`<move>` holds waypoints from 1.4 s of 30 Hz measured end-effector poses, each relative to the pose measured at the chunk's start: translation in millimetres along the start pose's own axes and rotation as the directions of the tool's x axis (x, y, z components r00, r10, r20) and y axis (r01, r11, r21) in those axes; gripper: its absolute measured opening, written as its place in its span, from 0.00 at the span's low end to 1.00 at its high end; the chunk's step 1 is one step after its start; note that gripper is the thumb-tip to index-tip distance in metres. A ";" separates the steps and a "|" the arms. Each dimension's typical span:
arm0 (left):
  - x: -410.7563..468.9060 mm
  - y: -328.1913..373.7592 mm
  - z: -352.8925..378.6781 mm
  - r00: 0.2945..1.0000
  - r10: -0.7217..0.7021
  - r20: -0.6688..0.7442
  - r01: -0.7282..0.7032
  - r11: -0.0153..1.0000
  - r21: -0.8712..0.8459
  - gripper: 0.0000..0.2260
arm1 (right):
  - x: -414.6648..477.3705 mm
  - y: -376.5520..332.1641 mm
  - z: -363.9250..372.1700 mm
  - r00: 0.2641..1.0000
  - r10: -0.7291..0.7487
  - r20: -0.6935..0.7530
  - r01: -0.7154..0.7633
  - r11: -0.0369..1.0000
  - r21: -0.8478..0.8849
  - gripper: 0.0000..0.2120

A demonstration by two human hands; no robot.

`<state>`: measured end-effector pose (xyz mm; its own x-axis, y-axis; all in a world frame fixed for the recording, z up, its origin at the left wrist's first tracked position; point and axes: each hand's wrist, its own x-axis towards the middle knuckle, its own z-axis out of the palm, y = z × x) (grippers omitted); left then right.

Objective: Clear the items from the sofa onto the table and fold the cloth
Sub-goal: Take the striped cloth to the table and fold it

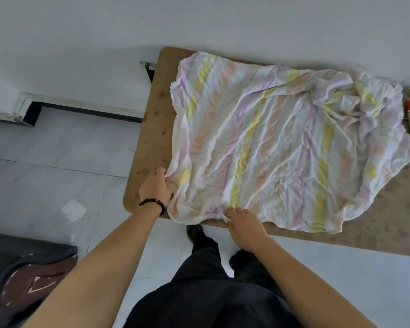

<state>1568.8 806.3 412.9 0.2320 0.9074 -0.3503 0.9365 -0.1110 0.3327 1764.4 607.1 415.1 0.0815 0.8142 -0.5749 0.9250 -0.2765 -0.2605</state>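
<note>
A brown table (149,129) carries the striped cloth (282,143). Left hand (155,185) grips the cloth's corner; right hand (243,222) pinches its near edge.

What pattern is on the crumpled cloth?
The thin crumpled cloth has yellow, pink and orange stripes on white; head view.

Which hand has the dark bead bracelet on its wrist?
The left hand, gripping the cloth at its side edge; the right hand has a bare wrist.

On table (152,129) lies cloth (282,143) — left grip (156,185), right grip (243,223) pinch edge.
</note>
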 end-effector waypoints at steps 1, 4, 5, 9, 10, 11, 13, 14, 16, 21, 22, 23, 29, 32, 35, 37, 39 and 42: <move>-7.0 -9.9 -3.6 0.999 -0.044 -0.015 0.043 0.999 -0.022 0.06 | -3.5 -2.4 0.3 1.000 -0.007 0.008 0.007 1.000 -0.010 0.15; -28.7 -51.1 -10.2 0.980 -0.199 -0.024 0.197 0.978 -0.075 0.09 | -10.7 -3.9 -3.9 0.999 0.009 0.039 -0.008 1.000 -0.029 0.16; -36.2 -63.8 -12.5 0.968 -0.252 -0.020 0.249 0.964 -0.092 0.10 | -12.4 -3.1 -5.6 0.999 0.032 0.041 -0.031 0.999 -0.034 0.15; -56.6 -92.6 -18.5 0.919 -0.393 -0.033 0.382 0.908 -0.172 0.08 | -23.4 0.1 -6.5 0.993 0.119 0.008 -0.118 0.991 -0.067 0.14; -58.8 -95.0 -18.7 0.915 -0.403 -0.025 0.392 0.902 -0.183 0.08 | -25.9 1.5 -5.0 0.991 0.134 -0.004 -0.134 0.988 -0.082 0.13; -60.4 -96.4 -19.7 0.915 -0.404 -0.012 0.395 0.898 -0.195 0.08 | -28.7 2.8 -2.8 0.989 0.148 -0.021 -0.149 0.984 -0.097 0.13; -64.9 -98.4 -22.2 0.917 -0.398 0.015 0.392 0.896 -0.209 0.08 | -35.4 5.6 3.7 0.981 0.182 -0.066 -0.188 0.976 -0.111 0.13; -67.6 -98.5 -25.0 0.916 -0.400 0.032 0.398 0.895 -0.204 0.09 | -38.5 7.1 7.7 0.976 0.199 -0.093 -0.208 0.972 -0.106 0.13; -73.7 -97.6 -31.7 0.913 -0.396 0.094 0.407 0.898 -0.168 0.12 | -43.0 8.2 16.2 0.961 0.236 -0.143 -0.249 0.965 -0.086 0.12; -84.3 -95.3 -53.7 0.901 -0.363 0.239 0.380 0.925 -0.028 0.24 | -43.8 -6.8 24.9 0.924 0.315 -0.216 -0.329 0.944 -0.029 0.14; -84.3 -94.3 -57.7 0.905 -0.354 0.235 0.376 0.925 -0.055 0.27 | -44.4 -12.1 22.3 0.923 0.316 -0.220 -0.323 0.946 0.006 0.16; -82.6 -92.6 -62.3 0.913 -0.338 0.227 0.366 0.926 -0.093 0.28 | -45.0 -18.4 18.8 0.924 0.313 -0.220 -0.310 0.950 0.049 0.17; -11.1 -74.4 -94.1 0.961 -0.178 0.213 0.206 0.971 -0.120 0.27 | -12.0 -71.9 -21.2 0.919 0.293 -0.263 -0.210 0.930 0.302 0.24; 50.9 -55.2 -106.4 0.974 -0.067 0.215 0.101 0.983 -0.151 0.27 | 29.9 -100.6 -43.5 0.924 0.284 -0.256 -0.176 0.910 0.376 0.25; 128.0 -32.2 -113.3 0.971 0.105 0.216 -0.060 0.977 -0.206 0.25 | 85.1 -125.9 -63.3 0.916 0.302 -0.263 -0.178 0.895 0.410 0.25; 182.4 -12.6 -115.7 0.953 0.198 0.229 -0.151 0.966 -0.208 0.24 | 123.5 -141.2 -75.4 0.898 0.366 -0.244 -0.232 0.865 0.445 0.26; 231.8 8.9 -117.8 0.928 0.255 0.271 -0.204 0.958 -0.203 0.25 | 157.9 -155.9 -86.1 0.854 0.462 -0.240 -0.299 0.813 0.500 0.28; 296.4 38.7 -121.8 0.888 0.346 0.302 -0.290 0.933 -0.215 0.25 | 210.1 -170.3 -105.1 0.829 0.518 -0.210 -0.376 0.794 0.478 0.35</move>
<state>1641.8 1120.3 428.5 0.6094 0.6453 -0.4607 0.7496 -0.2797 0.5999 1663.0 879.0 420.3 0.6249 0.6388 -0.4489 0.5268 -0.7693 -0.3614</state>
